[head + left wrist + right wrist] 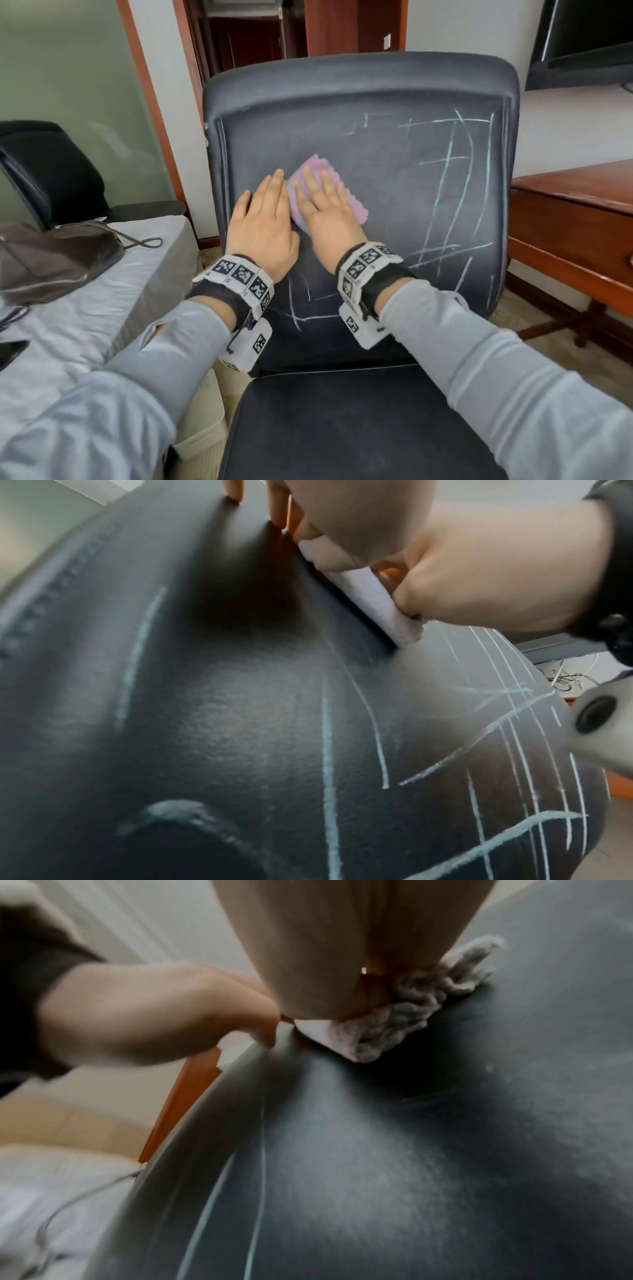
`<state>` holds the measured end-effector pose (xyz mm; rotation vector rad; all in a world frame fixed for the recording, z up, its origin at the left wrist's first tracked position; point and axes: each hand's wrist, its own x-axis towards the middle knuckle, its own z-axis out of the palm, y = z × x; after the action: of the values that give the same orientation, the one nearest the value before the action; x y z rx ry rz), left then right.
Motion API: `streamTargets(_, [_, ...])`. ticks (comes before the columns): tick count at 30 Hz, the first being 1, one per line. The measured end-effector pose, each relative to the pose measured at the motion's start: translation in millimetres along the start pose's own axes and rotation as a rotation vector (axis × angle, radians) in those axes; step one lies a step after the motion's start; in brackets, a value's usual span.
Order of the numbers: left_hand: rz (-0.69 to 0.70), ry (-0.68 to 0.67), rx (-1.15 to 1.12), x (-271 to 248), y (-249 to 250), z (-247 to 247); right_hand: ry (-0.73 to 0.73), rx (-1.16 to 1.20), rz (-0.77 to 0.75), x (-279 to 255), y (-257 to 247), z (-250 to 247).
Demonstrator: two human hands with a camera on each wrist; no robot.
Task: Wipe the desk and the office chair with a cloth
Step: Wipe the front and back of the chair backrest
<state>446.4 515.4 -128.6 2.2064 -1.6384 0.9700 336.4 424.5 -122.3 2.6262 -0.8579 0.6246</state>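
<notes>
Right hand is pressing the pink cloth flat-fingered against the office chair backrest; left hand is lying flat just beside it, holding nothing. Chalk marks are waiting off the right hand's outer side, so that hand looks nearer.

walls: white, with a wooden door frame straight ahead | left: frosted glass panel, a second dark chair, a grey-covered surface (possibly a bed) bearing a dark bag | upper right: black screen | floor: beige
</notes>
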Motion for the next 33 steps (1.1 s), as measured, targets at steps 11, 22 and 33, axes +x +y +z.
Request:
streamTargets(11, [0.07, -0.037, -0.067, 14.0, 27.3, -6.7, 0.07, -0.035, 0.326, 8.7, 73.7, -37.3])
streamTargets(22, [0.031, -0.039, -0.097, 17.0, 34.7, 0.2, 0.136, -0.064, 0.385, 24.7, 114.0, -49.8])
streamTargets(33, [0.039, 0.064, -0.044, 38.7, 39.8, -25.6, 0.148, -0.001, 0.143, 34.0, 94.5, -46.1])
